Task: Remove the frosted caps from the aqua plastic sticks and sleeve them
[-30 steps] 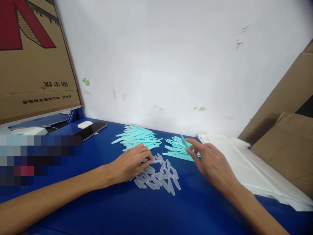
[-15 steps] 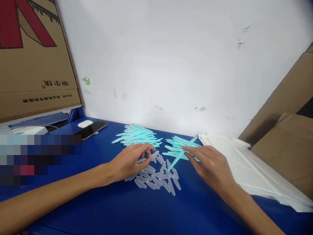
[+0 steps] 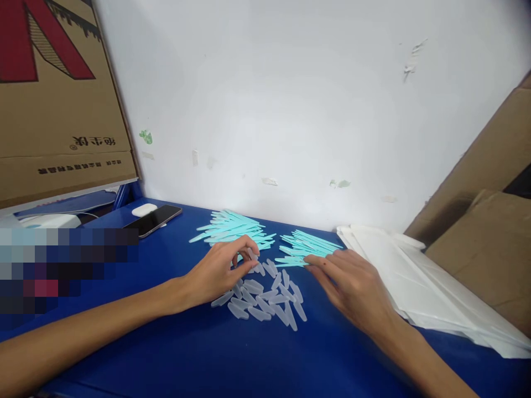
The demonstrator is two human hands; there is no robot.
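My left hand (image 3: 222, 271) pinches a small translucent piece (image 3: 252, 255) between thumb and fingers, above the back left of a scattered heap of translucent pieces (image 3: 265, 301). My right hand (image 3: 350, 276) has its fingertips together at the front of the right pile of turquoise sticks (image 3: 309, 243); a stick (image 3: 290, 264) lies at its fingertips, partly hidden by them. Behind my left hand is a larger pile of turquoise sticks (image 3: 232, 225).
On the blue table (image 3: 232, 359), a dark phone (image 3: 155, 220) and a white case (image 3: 144, 209) lie at the back left. White sheets (image 3: 398, 271) cover the right side. Cardboard stands at left (image 3: 62, 110) and right (image 3: 485, 249), with a white wall behind.
The slanted turquoise stick in my right hand has come down to the right pile and turned nearly level. My left hand has shifted slightly left, its translucent piece now more upright.
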